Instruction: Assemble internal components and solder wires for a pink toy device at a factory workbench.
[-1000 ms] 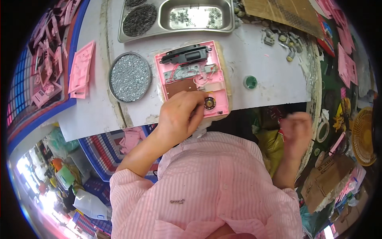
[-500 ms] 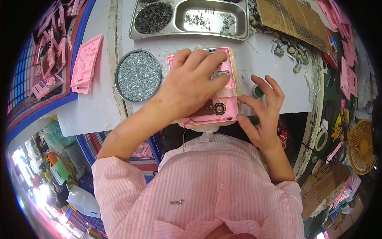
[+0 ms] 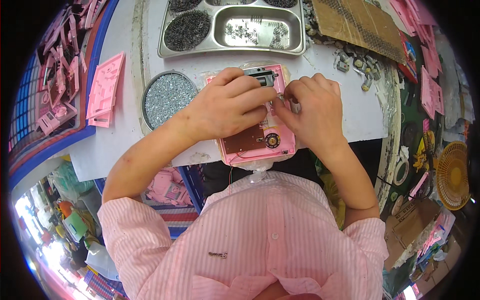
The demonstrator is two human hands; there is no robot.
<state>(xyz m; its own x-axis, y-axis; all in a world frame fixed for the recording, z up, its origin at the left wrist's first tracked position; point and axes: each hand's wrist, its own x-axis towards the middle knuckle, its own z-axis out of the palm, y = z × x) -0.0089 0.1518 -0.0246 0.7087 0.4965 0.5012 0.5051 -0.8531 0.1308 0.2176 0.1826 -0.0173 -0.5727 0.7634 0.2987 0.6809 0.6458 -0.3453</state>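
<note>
A pink plastic housing (image 3: 286, 134) lies on the padded table edge in front of me. A brown circuit board (image 3: 244, 143) and a round black speaker (image 3: 272, 140) sit in its near half, with thin wires. At its far end shows a dark grey mechanism (image 3: 261, 75). My left hand (image 3: 232, 105) rests over the housing's left and middle, fingers curled together near its centre. My right hand (image 3: 315, 112) reaches over the right side, thumb and forefinger pinched close to the left fingertips. Whatever small piece is between the fingers is hidden.
A round tin of small silvery screws (image 3: 170, 97) stands left of the housing. Beyond is a metal tray (image 3: 232, 51) with springs. A pink cover (image 3: 106, 90) lies left, small metal parts (image 3: 367, 70) and cardboard (image 3: 360, 27) right. Crates of pink parts flank the table's left side.
My right hand has moved from beside the housing onto it, its spread fingers closing to a pinch. My left hand has shifted slightly left and nearer, uncovering the dark grey mechanism.
</note>
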